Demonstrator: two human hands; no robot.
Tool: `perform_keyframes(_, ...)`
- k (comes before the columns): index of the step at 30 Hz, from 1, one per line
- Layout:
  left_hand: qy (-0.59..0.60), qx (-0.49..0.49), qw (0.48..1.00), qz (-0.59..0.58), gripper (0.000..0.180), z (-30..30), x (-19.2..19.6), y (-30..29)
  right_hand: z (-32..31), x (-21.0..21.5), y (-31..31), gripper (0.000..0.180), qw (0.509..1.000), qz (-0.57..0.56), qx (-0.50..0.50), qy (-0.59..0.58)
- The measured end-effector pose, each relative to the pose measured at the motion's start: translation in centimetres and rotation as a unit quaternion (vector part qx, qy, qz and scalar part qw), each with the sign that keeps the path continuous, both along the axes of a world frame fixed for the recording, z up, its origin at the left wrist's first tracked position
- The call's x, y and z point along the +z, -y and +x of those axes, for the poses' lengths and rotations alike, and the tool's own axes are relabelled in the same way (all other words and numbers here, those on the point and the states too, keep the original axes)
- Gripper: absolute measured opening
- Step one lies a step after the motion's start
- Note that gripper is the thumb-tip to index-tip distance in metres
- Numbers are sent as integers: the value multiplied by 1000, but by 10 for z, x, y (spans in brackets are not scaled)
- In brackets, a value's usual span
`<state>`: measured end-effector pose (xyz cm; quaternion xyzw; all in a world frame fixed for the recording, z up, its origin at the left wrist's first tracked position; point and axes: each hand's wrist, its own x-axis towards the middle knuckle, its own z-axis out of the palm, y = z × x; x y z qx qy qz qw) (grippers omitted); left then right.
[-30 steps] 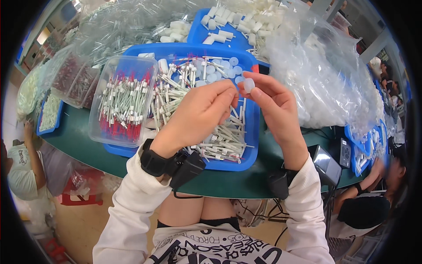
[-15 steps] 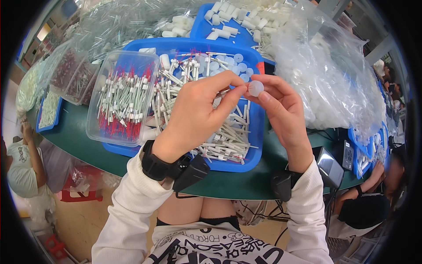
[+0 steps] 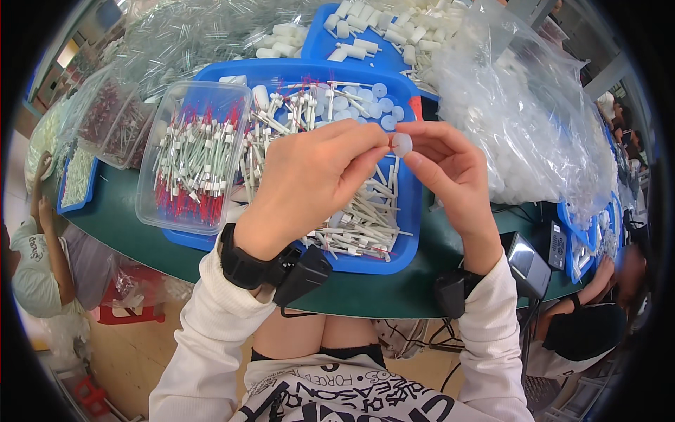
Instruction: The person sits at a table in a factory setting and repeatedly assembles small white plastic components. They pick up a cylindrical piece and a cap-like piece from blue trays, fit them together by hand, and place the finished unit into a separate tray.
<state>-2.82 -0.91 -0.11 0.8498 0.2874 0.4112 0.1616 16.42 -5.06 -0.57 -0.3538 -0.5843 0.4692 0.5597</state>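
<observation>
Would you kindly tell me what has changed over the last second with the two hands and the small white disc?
Little has changed. The left hand has closed in so its fingertips meet the small round white plastic disc, which the right hand still pinches; both sit slightly lower over the blue plastic tray. The clear plastic box of red-tipped white sticks and the clear bag of white parts stayed put.

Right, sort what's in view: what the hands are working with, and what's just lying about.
In hand:
left hand
right hand
small white disc
blue tray of white sticks

Lying about:
clear box of red-tipped sticks
bag of white caps
black device
</observation>
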Motion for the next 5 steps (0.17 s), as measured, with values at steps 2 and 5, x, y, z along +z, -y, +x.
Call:
perform_keyframes(2, -38, 16, 999, 28, 9, -1, 2, 1, 2, -1, -1, 31, 999, 27, 0, 47)
perform_keyframes(5, -104, 33, 992, 62, 9, -3, 8, 3, 5, -5, -3, 30, 995, 50, 1, 87)
